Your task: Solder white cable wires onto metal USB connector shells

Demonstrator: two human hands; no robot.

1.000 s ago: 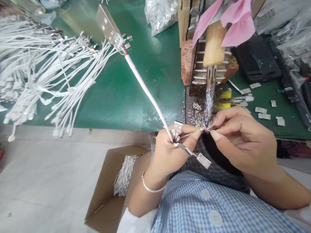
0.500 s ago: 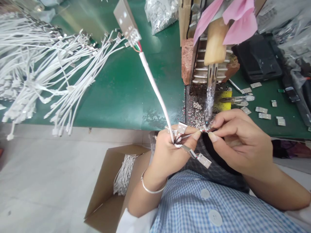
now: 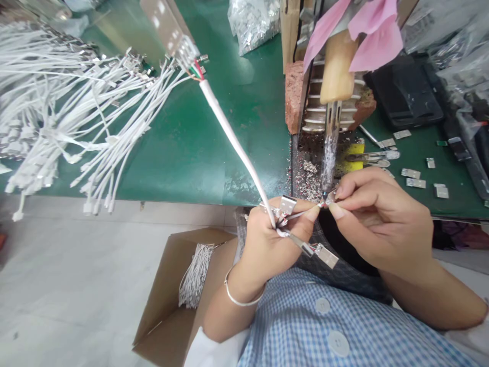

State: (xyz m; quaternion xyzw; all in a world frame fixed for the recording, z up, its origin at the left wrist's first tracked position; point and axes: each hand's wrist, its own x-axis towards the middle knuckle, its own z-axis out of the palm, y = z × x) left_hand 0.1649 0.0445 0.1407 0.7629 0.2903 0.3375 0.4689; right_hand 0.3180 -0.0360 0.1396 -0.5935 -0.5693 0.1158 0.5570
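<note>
My left hand (image 3: 267,239) is closed round a small bunch of short white cables (image 3: 233,140) with metal USB plugs. One cable rises up and left, its plug (image 3: 168,25) close to the camera. Another plug (image 3: 326,255) hangs below my fingers. My right hand (image 3: 378,219) pinches a small metal connector (image 3: 329,198) against my left fingertips. That connector sits right under the tip of a fixed soldering iron (image 3: 329,153) with a wooden handle (image 3: 338,66).
A big heap of white cables (image 3: 64,107) covers the left of the green table (image 3: 214,127). Bags of metal shells (image 3: 252,20) lie at the back. Loose shells (image 3: 412,176) dot the right. A cardboard box (image 3: 179,285) with cables stands on the floor.
The raised cable swung right, then back left; its plug is now nearer the camera. My hands have stayed at the iron's tip, and the hanging plug has dropped slightly.
</note>
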